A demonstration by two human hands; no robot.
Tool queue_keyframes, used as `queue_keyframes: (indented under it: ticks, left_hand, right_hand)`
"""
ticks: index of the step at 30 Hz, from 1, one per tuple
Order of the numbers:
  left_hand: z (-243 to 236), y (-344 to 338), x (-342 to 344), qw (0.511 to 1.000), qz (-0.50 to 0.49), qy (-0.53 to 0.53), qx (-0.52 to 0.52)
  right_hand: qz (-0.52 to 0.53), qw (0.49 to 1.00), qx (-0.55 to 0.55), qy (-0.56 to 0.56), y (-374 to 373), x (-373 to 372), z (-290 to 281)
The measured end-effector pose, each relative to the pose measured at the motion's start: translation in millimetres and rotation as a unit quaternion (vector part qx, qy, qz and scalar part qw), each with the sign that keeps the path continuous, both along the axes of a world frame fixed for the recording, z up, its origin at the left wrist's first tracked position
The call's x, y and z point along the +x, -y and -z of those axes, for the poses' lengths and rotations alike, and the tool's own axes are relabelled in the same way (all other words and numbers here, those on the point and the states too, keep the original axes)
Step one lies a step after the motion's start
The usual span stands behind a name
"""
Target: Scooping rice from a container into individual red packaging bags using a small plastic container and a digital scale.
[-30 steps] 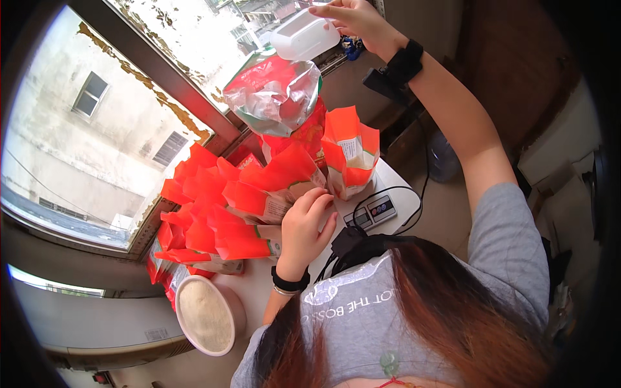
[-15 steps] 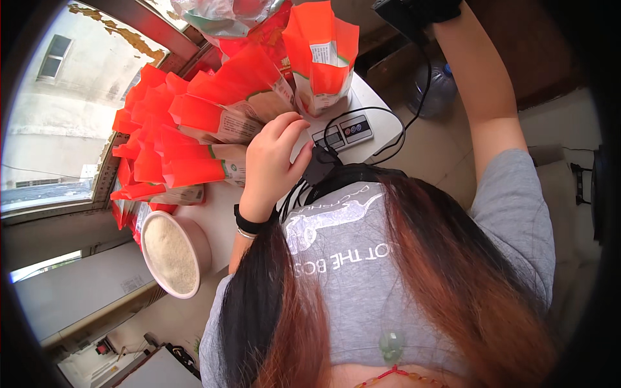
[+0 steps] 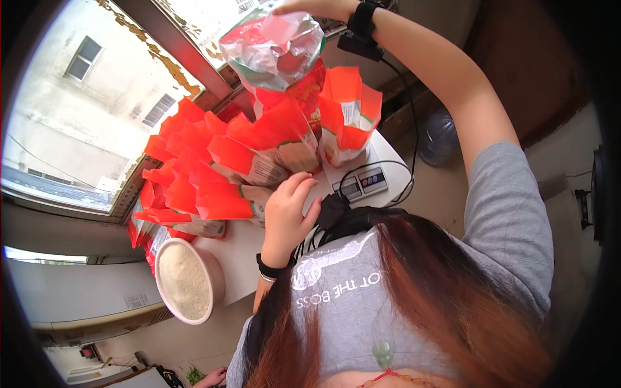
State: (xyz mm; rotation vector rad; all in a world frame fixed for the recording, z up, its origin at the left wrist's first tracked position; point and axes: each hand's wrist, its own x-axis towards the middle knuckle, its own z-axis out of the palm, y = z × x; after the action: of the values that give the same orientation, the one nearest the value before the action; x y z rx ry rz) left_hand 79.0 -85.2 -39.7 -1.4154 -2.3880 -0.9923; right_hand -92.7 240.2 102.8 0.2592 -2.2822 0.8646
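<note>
At the far left, a window (image 3: pixel 84 132) with flaking edges is occupying the upper left of the frame. Below it, at lower left, a round pale-pink basin (image 3: pixel 217 275) is holding pale granular material (image 3: pixel 184 275), heaped close to its rim. It is sitting at the edge of the white counter (image 3: pixel 240 264).

Above and right of the basin, a cluster of red-topped paper bags (image 3: pixel 213 171) is standing packed together, tops gaping, from left of centre to the middle of the frame.

The left grip (image 3: pixel 286 216) is lying near the centre, just beside the cluster's lower edge; contact cannot be confirmed. Its fingers are bending loosely, the thumb standing apart, and nothing is showing between them.

At top centre, a large silver-lined bag (image 3: pixel 275 55) is standing with its crumpled mouth open. The right grip (image 3: pixel 317 8) is reaching over that mouth from the right; its fingertips are partly lost at the top edge, so whether it is spread or pinching cannot be told.

Right of centre, a single red-topped bag (image 3: pixel 349 119) is standing open, just above a button panel (image 3: pixel 363 184) with a black cable (image 3: pixel 413 110) alongside. Further right, a clear jug (image 3: pixel 440 139) is resting on the floor.
</note>
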Motion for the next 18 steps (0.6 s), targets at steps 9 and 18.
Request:
queue_keyframes:
  ticks: [9,18]
  left_hand:
    - [8.1,4.7,-15.0,0.998,-0.014,0.066,-0.019]
    - [17.3,1.2,-38.6,0.998,0.015,0.047,-0.028]
  right_hand:
    - [-0.061,0.927,0.307,0.205,18.3,-34.8,17.4]
    - [-0.145,0.867,0.428,0.212,18.3,-145.9,85.3]
